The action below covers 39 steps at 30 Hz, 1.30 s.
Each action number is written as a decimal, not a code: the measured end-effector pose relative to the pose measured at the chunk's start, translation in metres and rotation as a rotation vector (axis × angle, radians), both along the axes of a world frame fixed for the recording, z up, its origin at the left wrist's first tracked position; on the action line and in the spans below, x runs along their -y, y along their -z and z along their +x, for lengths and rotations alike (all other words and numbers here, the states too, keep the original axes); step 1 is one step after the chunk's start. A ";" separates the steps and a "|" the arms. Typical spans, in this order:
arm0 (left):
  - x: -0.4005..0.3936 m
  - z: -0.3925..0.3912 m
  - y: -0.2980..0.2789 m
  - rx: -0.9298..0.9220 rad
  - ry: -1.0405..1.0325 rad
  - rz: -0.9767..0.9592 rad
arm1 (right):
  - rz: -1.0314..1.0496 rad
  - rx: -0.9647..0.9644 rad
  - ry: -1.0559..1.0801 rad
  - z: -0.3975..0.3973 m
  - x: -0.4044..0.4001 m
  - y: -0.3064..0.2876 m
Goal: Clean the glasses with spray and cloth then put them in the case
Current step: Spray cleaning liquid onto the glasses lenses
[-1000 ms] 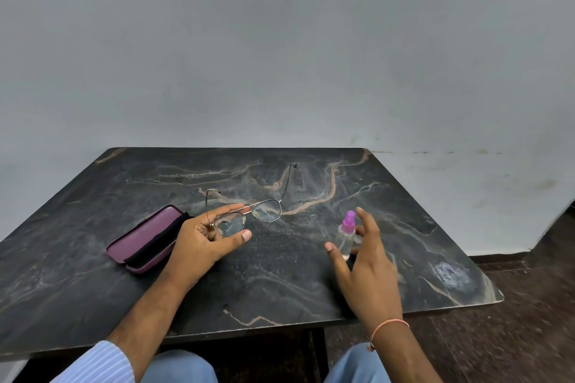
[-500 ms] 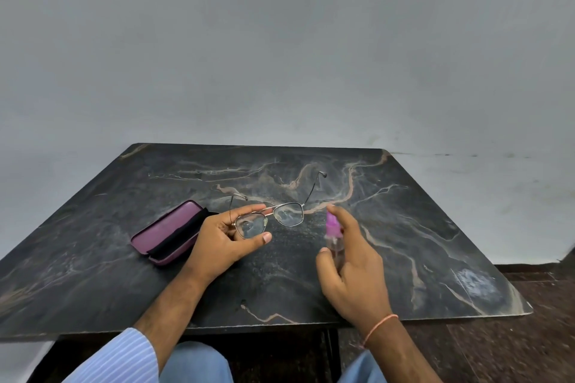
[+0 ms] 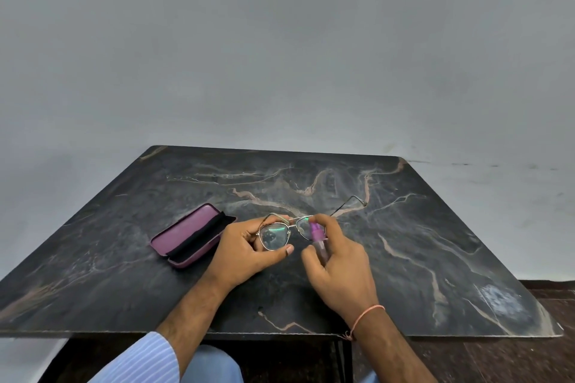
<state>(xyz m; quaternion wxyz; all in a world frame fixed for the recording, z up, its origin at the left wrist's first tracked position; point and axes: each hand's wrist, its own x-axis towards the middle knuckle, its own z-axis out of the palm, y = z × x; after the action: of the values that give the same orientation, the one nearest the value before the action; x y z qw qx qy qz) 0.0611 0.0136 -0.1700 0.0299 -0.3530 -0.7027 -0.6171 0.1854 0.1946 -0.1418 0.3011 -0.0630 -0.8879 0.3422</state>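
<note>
Moved since earlier frame: spray bottle [image 3: 320, 242] lifted off table [image 3: 435, 227], now close against glasses [image 3: 281, 233].
Gripped in curled right hand [image 3: 339, 264], pink nozzle at right lens. Pinched at left lens by left hand [image 3: 245, 249], held above table. Lying open just left: purple case [image 3: 189, 235].

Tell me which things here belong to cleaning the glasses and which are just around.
Job: glasses held by left hand; spray bottle gripped by right hand; open case.
Just around: marble table, wall. No cloth is visible.
</note>
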 end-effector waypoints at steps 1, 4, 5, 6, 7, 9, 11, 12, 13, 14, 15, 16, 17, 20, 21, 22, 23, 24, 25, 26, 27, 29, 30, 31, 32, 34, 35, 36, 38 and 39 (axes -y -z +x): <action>0.000 0.000 0.000 -0.006 -0.006 0.002 | -0.005 -0.014 0.003 0.001 0.000 0.000; -0.001 0.001 -0.002 0.005 -0.008 0.012 | -0.064 -0.064 0.003 0.005 0.000 -0.002; -0.001 0.002 -0.002 0.014 -0.005 0.011 | -0.100 -0.081 -0.006 0.007 0.001 -0.002; -0.001 0.002 -0.002 0.020 0.000 0.007 | -0.137 -0.095 -0.021 0.009 0.002 -0.001; 0.000 0.002 -0.001 0.021 0.007 0.004 | -0.176 -0.099 -0.045 0.010 0.004 0.000; -0.001 0.001 -0.002 0.045 0.031 0.000 | -0.248 -0.072 -0.111 0.010 0.011 0.001; -0.001 0.000 -0.003 0.041 0.044 0.004 | -0.276 -0.042 -0.168 0.009 0.019 0.002; -0.001 0.000 -0.003 0.017 0.049 0.011 | -0.264 -0.038 -0.186 0.007 0.024 0.003; -0.001 0.001 -0.002 -0.005 0.053 0.019 | -0.248 -0.036 -0.202 0.006 0.028 0.004; 0.000 0.002 -0.003 -0.013 0.055 0.022 | -0.238 -0.032 -0.217 0.004 0.031 0.004; 0.000 0.001 -0.003 -0.005 0.053 0.017 | -0.237 -0.023 -0.229 0.002 0.034 0.004; 0.000 0.001 -0.004 0.008 0.052 0.006 | -0.238 -0.008 -0.235 0.000 0.037 0.004; 0.000 0.001 -0.004 0.014 0.052 -0.001 | -0.240 0.007 -0.237 -0.002 0.038 0.004; 0.001 0.002 -0.005 0.004 0.071 0.013 | -0.245 0.021 -0.226 -0.007 0.040 0.003; 0.001 0.003 -0.005 0.006 0.072 0.012 | -0.244 0.017 -0.223 -0.007 0.040 0.003; 0.001 0.003 -0.006 0.011 0.072 0.007 | -0.241 0.012 -0.229 -0.006 0.038 0.002; 0.001 0.003 -0.006 0.020 0.071 0.001 | -0.235 0.002 -0.241 -0.004 0.037 0.001; 0.000 0.003 -0.006 0.031 0.072 0.000 | -0.225 -0.015 -0.249 -0.002 0.034 0.000; -0.001 0.002 -0.005 0.044 0.069 0.002 | -0.215 -0.036 -0.249 0.000 0.030 0.000; -0.001 0.002 -0.005 0.059 0.064 0.001 | -0.215 -0.057 -0.240 0.003 0.025 0.001; -0.002 0.001 -0.004 0.072 0.057 -0.004 | -0.226 -0.076 -0.224 0.007 0.018 0.002; -0.002 -0.001 0.000 0.082 0.039 -0.024 | -0.231 -0.104 -0.174 0.015 0.002 0.006; -0.001 -0.002 0.002 0.081 0.023 -0.036 | -0.222 -0.109 -0.141 0.019 -0.007 0.009; -0.001 -0.003 0.004 0.074 0.008 -0.044 | -0.215 -0.104 -0.102 0.023 -0.017 0.011; 0.000 -0.004 0.006 0.065 -0.002 -0.046 | -0.200 -0.096 -0.049 0.028 -0.028 0.013; 0.000 -0.004 0.006 0.068 -0.005 -0.040 | -0.131 -0.086 0.085 0.035 -0.049 0.016; 0.000 -0.005 0.006 0.078 0.000 -0.039 | -0.110 -0.080 0.148 0.037 -0.060 0.017; 0.000 -0.006 0.005 0.085 0.005 -0.038 | -0.110 -0.070 0.197 0.038 -0.071 0.017; 0.000 -0.005 0.005 0.085 0.006 -0.038 | -0.126 -0.043 0.262 0.040 -0.088 0.017; 0.000 -0.005 0.004 0.081 0.004 -0.037 | -0.135 -0.027 0.285 0.041 -0.095 0.017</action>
<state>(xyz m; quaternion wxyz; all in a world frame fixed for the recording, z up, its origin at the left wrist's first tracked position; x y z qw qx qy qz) 0.0564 0.0134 -0.1744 -0.0065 -0.3295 -0.7140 -0.6177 0.2267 0.2897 -0.1590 0.3533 -0.2037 -0.8409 0.3557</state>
